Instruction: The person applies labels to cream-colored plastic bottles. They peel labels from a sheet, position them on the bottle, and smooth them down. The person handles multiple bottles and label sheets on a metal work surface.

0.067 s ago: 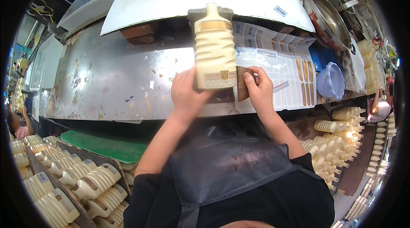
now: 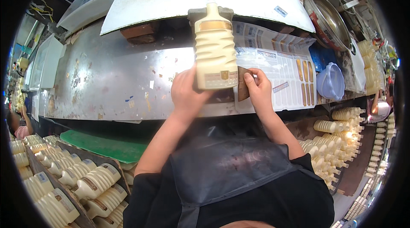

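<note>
The left hand point(image 2: 187, 90) holds the cream bottle point(image 2: 216, 57) at the lower left side, gripping it near the base; part of the thumb is hidden behind the bottle. The right hand point(image 2: 259, 87) pinches a flat brown piece point(image 2: 243, 85) between thumb and fingers. The piece stands upright at the bottle's lower right side, level with the printed band; whether its edge presses on the wall cannot be told from this angle.

The bottle lies between the hands, base toward the person, its neck pointing away over a grey block point(image 2: 197, 14) beyond the fingers. The step in hand looks like working along the lower band with the flat piece, while the left hand steadies the body. The next move seems to call for a firm left hold and for the right hand to keep the piece flat and even along the curved side, so that the band neither creases nor lifts.

Just beyond the right hand, on the worktop point(image 2: 98, 78), lies a sheet of labels point(image 2: 277, 78), with some gold strips on it; farther right stands a lilac bucket point(image 2: 331, 81).
</note>
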